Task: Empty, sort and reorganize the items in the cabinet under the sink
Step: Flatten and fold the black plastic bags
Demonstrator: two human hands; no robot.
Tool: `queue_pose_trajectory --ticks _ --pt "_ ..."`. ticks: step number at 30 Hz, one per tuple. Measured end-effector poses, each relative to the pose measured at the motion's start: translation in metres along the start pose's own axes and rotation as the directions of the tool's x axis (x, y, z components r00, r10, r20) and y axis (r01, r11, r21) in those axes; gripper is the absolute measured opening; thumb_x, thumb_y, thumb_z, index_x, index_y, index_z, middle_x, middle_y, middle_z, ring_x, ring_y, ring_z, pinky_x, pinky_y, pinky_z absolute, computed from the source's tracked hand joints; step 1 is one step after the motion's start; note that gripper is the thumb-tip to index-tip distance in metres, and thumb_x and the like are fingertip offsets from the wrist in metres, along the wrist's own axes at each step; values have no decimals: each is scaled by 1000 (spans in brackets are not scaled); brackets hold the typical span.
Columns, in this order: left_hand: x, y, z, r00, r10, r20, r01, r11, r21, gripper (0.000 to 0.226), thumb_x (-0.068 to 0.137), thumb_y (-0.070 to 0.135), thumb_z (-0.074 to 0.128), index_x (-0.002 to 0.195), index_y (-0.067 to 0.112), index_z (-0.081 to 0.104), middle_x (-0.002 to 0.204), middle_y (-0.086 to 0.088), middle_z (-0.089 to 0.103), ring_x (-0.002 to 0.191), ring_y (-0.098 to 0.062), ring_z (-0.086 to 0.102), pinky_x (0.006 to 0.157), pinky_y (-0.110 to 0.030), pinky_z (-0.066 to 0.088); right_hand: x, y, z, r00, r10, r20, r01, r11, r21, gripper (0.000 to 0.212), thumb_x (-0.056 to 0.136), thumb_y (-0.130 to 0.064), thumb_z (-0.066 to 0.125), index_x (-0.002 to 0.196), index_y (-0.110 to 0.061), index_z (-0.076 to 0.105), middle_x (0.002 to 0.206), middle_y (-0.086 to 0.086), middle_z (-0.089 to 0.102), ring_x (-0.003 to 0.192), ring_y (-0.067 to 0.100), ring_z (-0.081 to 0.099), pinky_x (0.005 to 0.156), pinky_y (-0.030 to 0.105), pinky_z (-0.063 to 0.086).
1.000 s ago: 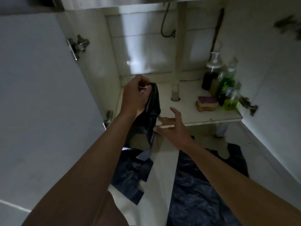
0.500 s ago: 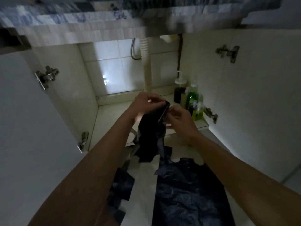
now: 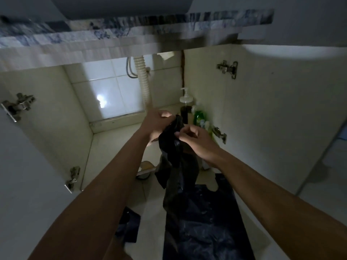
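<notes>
Head view: dim light; two bare arms reach toward the open cabinet (image 3: pixel 112 145) under the sink.
Left side: the left hand (image 3: pixel 157 122) has its fingers (image 3: pixel 167 115) curled round the bunched top of a black plastic bag (image 3: pixel 171 147), holding it high so the rest hangs free.
Right side: the right hand (image 3: pixel 196 142) pinches the bag's edge between thumb and fingertips (image 3: pixel 180 133), just beside the left fingers, probably to find the mouth or straighten it for folding.
Where the bag is: outside the cabinet, hanging from both sets of fingers in front of the shelf edge, its tail trailing toward the floor.
Below the fingers: a second bag (image 3: pixel 204 222) lies spread flat on the floor tiles, seemingly laid out for sorting; a smaller dark scrap (image 3: pixel 129 226) lies under the left forearm.
Beyond the fingers: a pump bottle (image 3: pixel 185 107) and a green bottle (image 3: pixel 200 115) stand upright in the right back corner, close together.
Above the fingers: the drain hose (image 3: pixel 143 85) drops behind the left hand.
Judged step: the bags are being sorted and the bottles look grouped.
</notes>
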State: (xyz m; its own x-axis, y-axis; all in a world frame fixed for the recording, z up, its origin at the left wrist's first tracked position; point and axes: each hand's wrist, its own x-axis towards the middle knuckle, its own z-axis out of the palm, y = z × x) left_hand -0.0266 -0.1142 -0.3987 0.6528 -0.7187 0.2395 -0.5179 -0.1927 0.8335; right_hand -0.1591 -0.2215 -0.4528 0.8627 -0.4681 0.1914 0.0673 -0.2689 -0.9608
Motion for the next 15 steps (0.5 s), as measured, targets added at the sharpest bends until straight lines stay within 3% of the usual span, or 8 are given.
queue_pose_trajectory --ticks 3,5,8,11,13,15 --pt "0 17 12 1000 -9 28 14 985 -171 30 95 38 61 102 11 72 93 0 73 89 -16 68 79 -33 53 4 -2 -18 994 65 -86 -59 996 63 17 96 -27 64 90 -11 66 88 9 67 88 25 67 74 37 53" --pt "-7 25 17 989 -45 141 88 943 -321 43 91 55 56 117 22 64 106 5 68 99 -12 65 77 -28 53 5 -6 -33 982 147 -119 -125 977 172 17 96 -25 64 85 -13 63 86 9 67 82 27 67 67 34 55" --pt "-16 18 30 960 7 278 52 978 -203 72 73 61 73 133 29 47 121 9 59 109 -5 59 79 -25 51 8 -12 -58 963 219 -159 -168 944 285 17 98 -26 61 87 -13 58 88 12 68 74 25 67 58 29 53" --pt "-13 1 53 991 -22 134 14 998 55 53 77 43 80 122 27 57 110 9 67 99 -8 65 85 -34 57 7 -15 -77 950 236 -203 -166 936 311 17 100 -23 57 87 -14 54 78 3 65 61 16 65 50 25 50" --pt "-8 -4 62 998 -69 12 68 996 60 28 83 32 75 108 25 67 98 5 72 89 -13 69 84 -39 58 5 -13 -89 941 249 -231 -177 940 293 17 100 -25 56 87 -14 53 78 3 63 64 17 64 49 24 49" --pt "-3 0 64 993 -90 -77 90 996 2 15 86 25 72 100 22 68 91 3 72 79 -12 69 72 -31 58 2 -7 -101 924 257 -282 -206 958 198 18 100 -30 55 93 -14 55 85 6 63 74 21 63 54 28 52"
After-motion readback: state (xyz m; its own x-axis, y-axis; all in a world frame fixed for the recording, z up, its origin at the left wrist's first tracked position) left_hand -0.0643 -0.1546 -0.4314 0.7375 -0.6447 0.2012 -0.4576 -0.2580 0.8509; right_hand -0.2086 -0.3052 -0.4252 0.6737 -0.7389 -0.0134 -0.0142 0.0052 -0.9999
